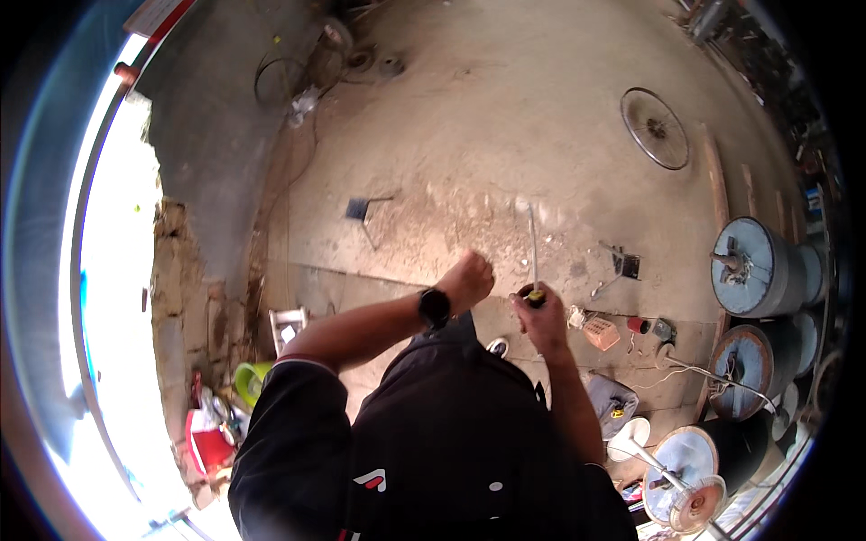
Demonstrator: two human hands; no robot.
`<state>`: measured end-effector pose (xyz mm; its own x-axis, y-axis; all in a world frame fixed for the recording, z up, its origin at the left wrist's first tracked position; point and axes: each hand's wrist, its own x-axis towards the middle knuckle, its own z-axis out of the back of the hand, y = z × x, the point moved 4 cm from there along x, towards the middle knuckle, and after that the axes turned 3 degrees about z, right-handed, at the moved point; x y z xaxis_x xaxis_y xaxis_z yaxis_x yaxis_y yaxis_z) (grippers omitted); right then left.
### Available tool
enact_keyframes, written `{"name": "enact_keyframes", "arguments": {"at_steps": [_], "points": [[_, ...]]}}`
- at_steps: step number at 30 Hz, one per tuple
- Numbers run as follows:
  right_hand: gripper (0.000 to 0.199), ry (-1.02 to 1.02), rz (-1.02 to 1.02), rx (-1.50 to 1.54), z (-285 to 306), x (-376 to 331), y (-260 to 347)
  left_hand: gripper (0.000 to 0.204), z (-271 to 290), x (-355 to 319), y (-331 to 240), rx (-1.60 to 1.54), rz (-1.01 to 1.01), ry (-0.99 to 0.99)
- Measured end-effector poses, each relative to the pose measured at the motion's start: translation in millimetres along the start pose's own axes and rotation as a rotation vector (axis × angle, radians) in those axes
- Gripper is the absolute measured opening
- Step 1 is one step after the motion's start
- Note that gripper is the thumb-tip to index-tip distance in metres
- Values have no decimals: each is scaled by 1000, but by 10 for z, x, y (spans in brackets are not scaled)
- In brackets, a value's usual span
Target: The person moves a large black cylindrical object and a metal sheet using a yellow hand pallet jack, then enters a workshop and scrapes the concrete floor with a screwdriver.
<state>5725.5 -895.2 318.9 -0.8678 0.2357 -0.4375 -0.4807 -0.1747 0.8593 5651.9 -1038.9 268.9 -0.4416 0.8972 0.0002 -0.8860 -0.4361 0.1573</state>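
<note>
My right hand [542, 317] is closed around a tape measure [536, 297] with a dark and yellow body. Its pale blade [533, 243] sticks out away from me over the floor. To the left of it, my left hand [469, 280] is curled, with a dark watch [434, 308] on the wrist. Whatever those curled fingers may hold is hidden. The two hands are apart, in front of my dark shirt. Beyond them lie two small dark pieces with thin metal legs, one at the left [357, 209] and one at the right [627, 265].
A spoked wheel rim [655, 127] lies on the concrete floor [505, 108]. Large blue-ended drums [741, 267] line the right side, near a fan-like thing [697, 505]. An orange basket [601, 333] sits right of my hand. A green bucket [248, 383] and a red container [207, 444] stand left.
</note>
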Motion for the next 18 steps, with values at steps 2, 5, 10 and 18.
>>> {"name": "enact_keyframes", "arguments": {"at_steps": [2,5,10,18], "points": [[20,69,147,9,128,-259,445,17,269,207,-62,107,5,-43],[43,256,255,54,-7,-575,978,20,329,369,-35,45,90,-83],[45,258,455,-13,-125,-852,1088,18,678,622,-265,41,235,-170],[40,331,369,-76,-102,-957,1017,12,624,529,-469,-58,344,-76]]}}
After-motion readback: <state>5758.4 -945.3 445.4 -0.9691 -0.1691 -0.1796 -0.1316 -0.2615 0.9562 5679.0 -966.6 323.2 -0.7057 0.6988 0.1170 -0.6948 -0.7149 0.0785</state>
